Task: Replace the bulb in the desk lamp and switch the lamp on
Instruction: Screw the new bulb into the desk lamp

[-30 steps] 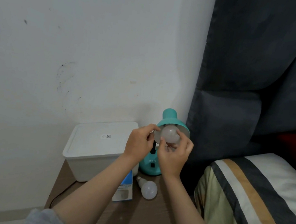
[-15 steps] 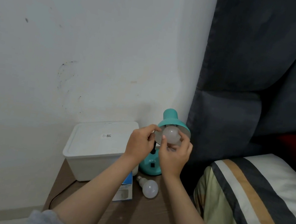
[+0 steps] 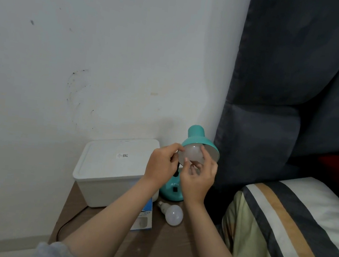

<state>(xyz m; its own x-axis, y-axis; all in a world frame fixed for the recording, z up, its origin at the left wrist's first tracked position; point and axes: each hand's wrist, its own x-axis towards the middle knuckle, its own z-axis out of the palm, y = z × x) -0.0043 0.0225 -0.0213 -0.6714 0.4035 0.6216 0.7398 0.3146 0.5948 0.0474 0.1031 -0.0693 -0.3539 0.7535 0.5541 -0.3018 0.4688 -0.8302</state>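
Both hands [image 3: 160,164] [image 3: 197,179] grip the lamp's bulb [image 3: 192,153] above a brown bedside table [image 3: 161,248] by the white wall [image 3: 110,45].

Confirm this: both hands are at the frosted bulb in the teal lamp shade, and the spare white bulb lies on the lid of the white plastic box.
Not quite. The head view shows the spare white bulb lying on the brown tabletop in front of the lamp base, not on the white plastic box. The rest holds.
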